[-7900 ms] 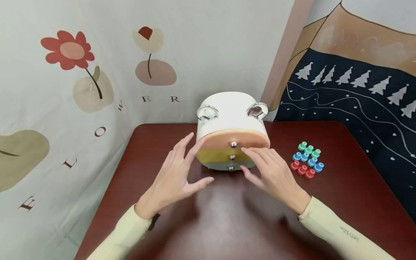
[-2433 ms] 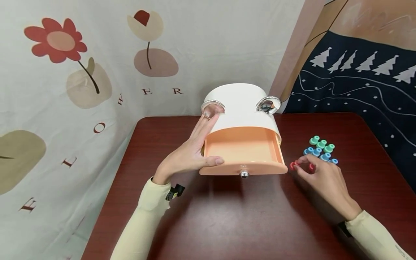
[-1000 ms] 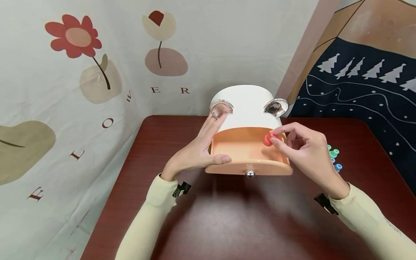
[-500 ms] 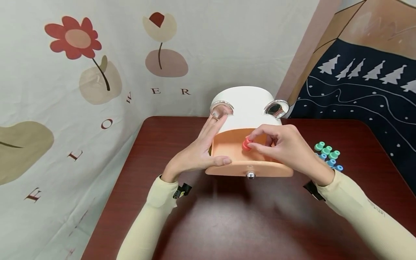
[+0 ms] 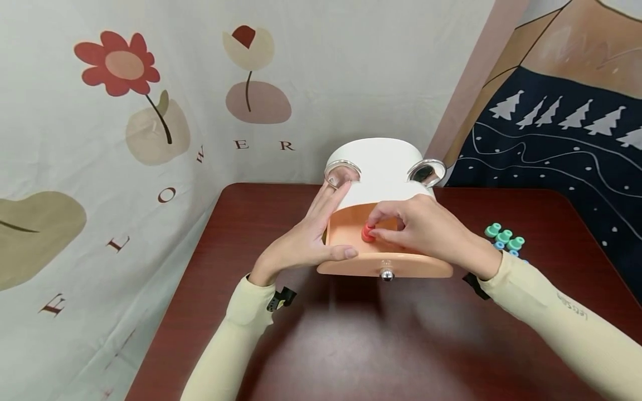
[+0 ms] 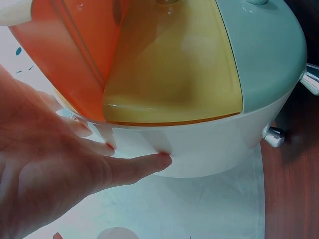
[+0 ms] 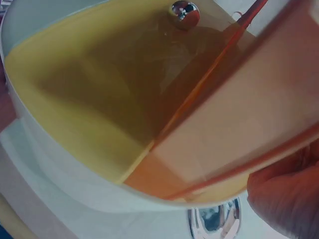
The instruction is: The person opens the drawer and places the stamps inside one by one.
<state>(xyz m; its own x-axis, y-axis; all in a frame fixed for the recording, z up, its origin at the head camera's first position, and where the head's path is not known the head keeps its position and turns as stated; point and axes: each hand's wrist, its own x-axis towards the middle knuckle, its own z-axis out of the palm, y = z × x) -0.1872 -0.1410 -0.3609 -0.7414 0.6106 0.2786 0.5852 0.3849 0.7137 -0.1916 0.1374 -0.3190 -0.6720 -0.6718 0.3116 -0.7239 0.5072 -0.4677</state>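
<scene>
A small white drawer chest [image 5: 376, 161] stands at the back of the table, its orange top drawer [image 5: 351, 266] pulled out. Inside that drawer, my right hand [image 5: 426, 225] pinches a small red peg-shaped piece [image 5: 367, 235] between thumb and fingertips, low over the drawer floor. My left hand [image 5: 303, 239] rests along the chest's left side with straight fingers, its thumb across the drawer's left front corner. In the left wrist view, its fingertips touch the white side wall below the yellow drawer front [image 6: 174, 69]. The right wrist view shows only part of the right hand [image 7: 289, 199].
Several green pegs [image 5: 504, 236] and blue pegs [image 5: 499, 245] stand on the dark red table [image 5: 341, 356] at the right, partly behind the right forearm. Round chrome rings [image 5: 426, 172] stick out from the chest top. A pale printed cloth [image 5: 200, 83] hangs behind.
The orange drawer has been pulled out and the left hand laid on the chest's side. My right hand has picked a red peg off the table and carried it left and down into the drawer.
</scene>
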